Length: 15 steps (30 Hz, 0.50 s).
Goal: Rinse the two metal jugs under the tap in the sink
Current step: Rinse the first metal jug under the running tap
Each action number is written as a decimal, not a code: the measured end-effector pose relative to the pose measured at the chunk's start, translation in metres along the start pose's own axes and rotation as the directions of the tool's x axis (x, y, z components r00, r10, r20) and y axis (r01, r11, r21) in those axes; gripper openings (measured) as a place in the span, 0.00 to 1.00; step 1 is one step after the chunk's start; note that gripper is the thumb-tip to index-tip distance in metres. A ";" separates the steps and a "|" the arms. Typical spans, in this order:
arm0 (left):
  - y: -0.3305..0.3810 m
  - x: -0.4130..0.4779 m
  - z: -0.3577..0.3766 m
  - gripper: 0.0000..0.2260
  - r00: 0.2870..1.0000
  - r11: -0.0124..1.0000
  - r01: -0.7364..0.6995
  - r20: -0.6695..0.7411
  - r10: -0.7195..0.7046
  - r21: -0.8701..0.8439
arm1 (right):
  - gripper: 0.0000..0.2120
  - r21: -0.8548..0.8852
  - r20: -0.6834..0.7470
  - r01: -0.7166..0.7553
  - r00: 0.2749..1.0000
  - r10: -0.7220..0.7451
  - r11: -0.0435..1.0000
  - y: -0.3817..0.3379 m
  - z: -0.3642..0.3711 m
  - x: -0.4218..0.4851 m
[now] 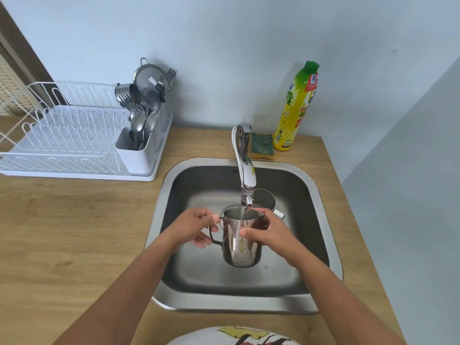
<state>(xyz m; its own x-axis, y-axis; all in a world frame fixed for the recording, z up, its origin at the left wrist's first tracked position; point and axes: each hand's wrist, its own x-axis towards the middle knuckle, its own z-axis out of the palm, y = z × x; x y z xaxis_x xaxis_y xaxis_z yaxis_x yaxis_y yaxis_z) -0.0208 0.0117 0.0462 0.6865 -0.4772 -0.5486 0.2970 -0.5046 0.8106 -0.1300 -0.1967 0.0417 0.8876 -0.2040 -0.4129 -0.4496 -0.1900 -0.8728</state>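
Pale walls and a wooden tabletop (74,220) frame the steel sink (321,195). I grip one metal jug (239,242) under the tap (246,175), left hand (191,227) closed on its handle, right hand (268,232) wrapped round its polished wall. Best kept upright, mouth centred below the spout. Second jug (265,199) waits just beyond my right hand.

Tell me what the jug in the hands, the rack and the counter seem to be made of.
Jug: polished metal, likely stainless steel; it mirrors the hands.
Rack: thin wire, apparently white-coated, on a white tray that looks plastic.
Counter: pale wood grain, matte; solid wood or laminate, unclear.
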 end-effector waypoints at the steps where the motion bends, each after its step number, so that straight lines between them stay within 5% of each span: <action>1: -0.002 0.001 0.004 0.09 0.999 0.999 0.006 0.043 -0.004 -0.050 | 0.32 -0.028 -0.012 0.016 1.000 -0.017 0.999 -0.001 -0.004 -0.003; 9: -0.001 0.014 0.024 0.03 0.996 0.968 -0.039 0.068 0.058 -0.250 | 0.39 -0.173 -0.058 0.131 0.988 -0.143 0.976 -0.010 -0.023 -0.009; 15: 0.005 0.014 0.008 0.05 0.975 0.983 -0.170 -0.157 0.159 -0.064 | 0.38 -0.050 -0.030 0.116 0.993 -0.118 0.992 -0.012 -0.011 0.005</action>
<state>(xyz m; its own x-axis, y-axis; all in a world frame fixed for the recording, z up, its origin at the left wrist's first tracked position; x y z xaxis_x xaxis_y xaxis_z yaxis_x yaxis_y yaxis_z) -0.0145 -0.0035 0.0411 0.8204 -0.4324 -0.3742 0.2175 -0.3692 0.9035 -0.1209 -0.2063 0.0533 0.9311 -0.2089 -0.2990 -0.3477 -0.2604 -0.9007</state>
